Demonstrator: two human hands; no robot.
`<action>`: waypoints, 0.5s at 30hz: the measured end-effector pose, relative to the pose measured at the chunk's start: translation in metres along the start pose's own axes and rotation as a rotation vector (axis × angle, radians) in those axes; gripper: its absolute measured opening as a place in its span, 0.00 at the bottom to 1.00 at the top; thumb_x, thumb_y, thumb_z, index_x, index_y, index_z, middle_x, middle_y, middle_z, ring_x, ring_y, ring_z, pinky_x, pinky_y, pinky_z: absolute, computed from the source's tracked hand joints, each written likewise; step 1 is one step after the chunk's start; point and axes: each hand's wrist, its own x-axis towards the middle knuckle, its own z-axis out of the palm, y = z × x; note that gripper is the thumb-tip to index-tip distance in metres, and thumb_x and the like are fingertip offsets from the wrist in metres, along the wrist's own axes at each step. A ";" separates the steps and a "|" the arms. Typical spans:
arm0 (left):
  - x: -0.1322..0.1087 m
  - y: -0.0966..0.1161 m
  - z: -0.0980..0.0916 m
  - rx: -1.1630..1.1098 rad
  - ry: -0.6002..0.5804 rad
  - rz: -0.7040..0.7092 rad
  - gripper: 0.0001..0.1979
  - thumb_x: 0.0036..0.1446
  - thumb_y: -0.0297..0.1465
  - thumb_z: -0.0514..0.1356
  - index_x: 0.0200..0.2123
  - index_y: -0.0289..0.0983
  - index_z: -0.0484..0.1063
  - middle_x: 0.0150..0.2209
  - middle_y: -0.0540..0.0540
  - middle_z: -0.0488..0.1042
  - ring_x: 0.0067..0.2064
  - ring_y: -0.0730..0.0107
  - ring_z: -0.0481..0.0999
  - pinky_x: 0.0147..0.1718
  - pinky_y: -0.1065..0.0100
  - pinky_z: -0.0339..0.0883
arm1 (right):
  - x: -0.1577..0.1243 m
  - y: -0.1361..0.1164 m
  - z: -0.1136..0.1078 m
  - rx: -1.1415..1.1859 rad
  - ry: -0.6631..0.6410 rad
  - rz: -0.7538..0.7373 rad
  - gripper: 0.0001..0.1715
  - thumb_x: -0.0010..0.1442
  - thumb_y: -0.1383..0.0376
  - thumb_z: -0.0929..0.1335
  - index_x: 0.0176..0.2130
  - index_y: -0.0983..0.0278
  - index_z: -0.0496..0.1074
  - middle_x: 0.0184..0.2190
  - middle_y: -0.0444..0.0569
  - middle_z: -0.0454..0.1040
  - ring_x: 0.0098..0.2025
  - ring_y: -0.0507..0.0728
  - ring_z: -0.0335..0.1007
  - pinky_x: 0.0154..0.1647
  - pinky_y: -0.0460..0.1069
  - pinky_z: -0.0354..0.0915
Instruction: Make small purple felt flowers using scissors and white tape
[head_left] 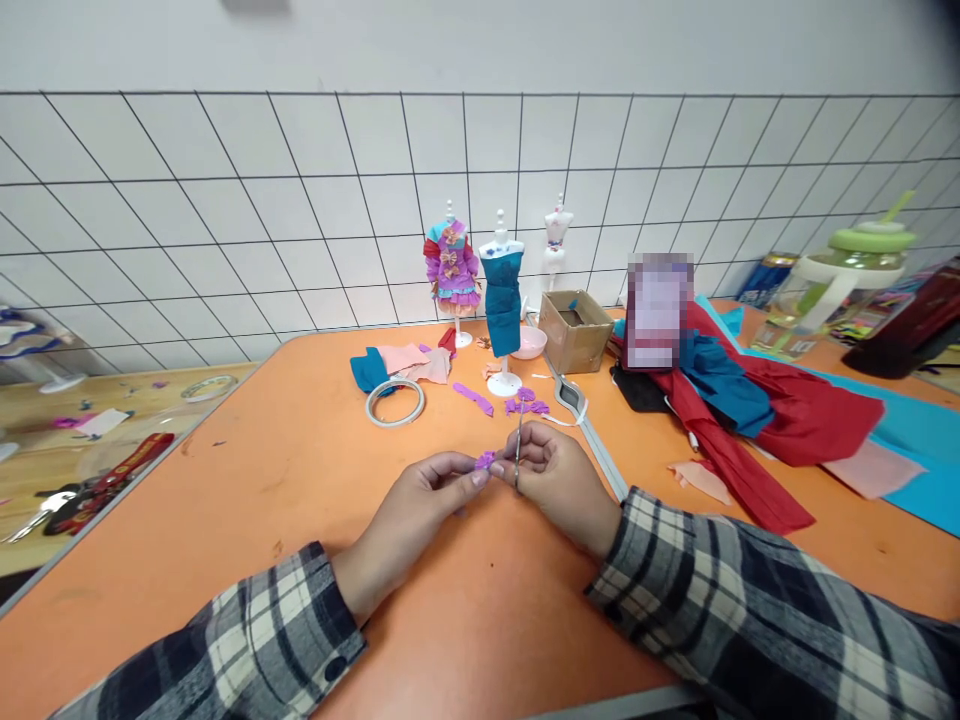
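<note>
A small bunched piece of purple fabric (486, 460) is pinched between the thumb and fingers of my left hand (420, 505). My right hand (555, 475) grips a thin metal tool (519, 440) that points away from me; whether it is scissors or tweezers I cannot tell. The right fingertips also touch the purple fabric's right side. Beyond the hands lie a purple strip (473, 399) and a gathered purple piece (527, 405). Behind them stands a small white dress form wrapped in teal cloth (501, 300).
A dressed mini form (452, 265) and a bare one (556, 235) stand at the back. Nearby are a tape roll (371, 408), fabric scraps (405, 360), a pink bowl (531, 342), a cardboard box (559, 338) and a phone (658, 312). Red cloth (817, 400) and a drink bottle (810, 310) occupy the right.
</note>
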 end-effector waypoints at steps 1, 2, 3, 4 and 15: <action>0.000 -0.001 0.001 -0.013 0.028 0.000 0.13 0.50 0.39 0.66 0.34 0.36 0.76 0.34 0.46 0.75 0.35 0.68 0.69 0.34 0.69 0.61 | -0.001 0.001 0.002 0.006 -0.010 0.002 0.23 0.42 0.55 0.76 0.29 0.63 0.63 0.26 0.42 0.71 0.25 0.49 0.65 0.27 0.45 0.63; 0.000 -0.001 0.001 -0.035 0.043 0.002 0.13 0.50 0.39 0.66 0.34 0.35 0.77 0.34 0.46 0.76 0.35 0.67 0.70 0.35 0.68 0.62 | -0.002 0.001 0.003 0.008 -0.024 0.005 0.23 0.42 0.55 0.76 0.29 0.63 0.63 0.26 0.42 0.71 0.24 0.49 0.65 0.27 0.46 0.64; 0.000 0.000 0.001 -0.067 0.045 0.004 0.12 0.50 0.38 0.66 0.33 0.35 0.77 0.33 0.46 0.76 0.35 0.68 0.70 0.36 0.68 0.62 | -0.003 0.001 0.004 0.002 -0.039 0.006 0.23 0.43 0.54 0.75 0.29 0.63 0.63 0.26 0.42 0.71 0.25 0.49 0.66 0.28 0.46 0.65; 0.000 0.001 -0.001 -0.112 0.033 0.004 0.11 0.50 0.37 0.66 0.32 0.35 0.76 0.33 0.46 0.75 0.34 0.68 0.70 0.36 0.68 0.62 | -0.003 0.001 0.003 -0.013 -0.055 0.003 0.22 0.43 0.54 0.75 0.29 0.63 0.64 0.26 0.43 0.71 0.26 0.50 0.67 0.29 0.47 0.65; 0.009 0.010 -0.029 -0.367 -0.202 -0.028 0.05 0.49 0.29 0.65 0.29 0.33 0.74 0.28 0.47 0.71 0.32 0.70 0.68 0.35 0.69 0.64 | -0.013 -0.011 -0.014 -0.207 -0.759 0.279 0.25 0.50 0.54 0.72 0.42 0.70 0.75 0.24 0.46 0.74 0.28 0.51 0.70 0.33 0.46 0.65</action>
